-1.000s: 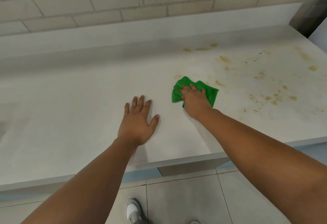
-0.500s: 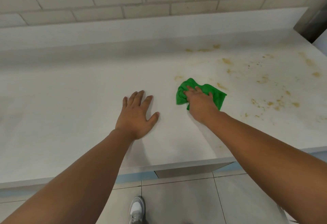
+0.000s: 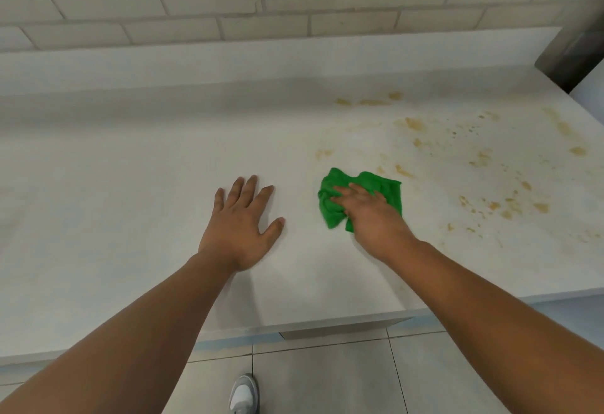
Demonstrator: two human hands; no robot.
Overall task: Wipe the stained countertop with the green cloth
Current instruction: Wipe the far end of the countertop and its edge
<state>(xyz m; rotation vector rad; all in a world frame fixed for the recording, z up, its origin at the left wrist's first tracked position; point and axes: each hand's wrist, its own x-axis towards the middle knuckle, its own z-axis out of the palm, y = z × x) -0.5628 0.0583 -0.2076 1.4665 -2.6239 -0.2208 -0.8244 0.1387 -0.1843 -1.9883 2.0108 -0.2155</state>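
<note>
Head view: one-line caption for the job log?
Right hand presses green cloth on stained countertop; left hand rests flat beside it.

A person's left forearm [image 3: 130, 332] and right forearm [image 3: 490, 309] are bare to the frame's edge, as are the left hand [image 3: 240, 230] and right hand [image 3: 372, 217]; one foot wears a grey shoe [image 3: 243, 394] with a white front.

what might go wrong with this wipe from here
The green cloth is bunched under the right hand, so it may smear the yellow-brown stains rather than lift them. They spread far right and back across the countertop, so some could be missed.
</note>
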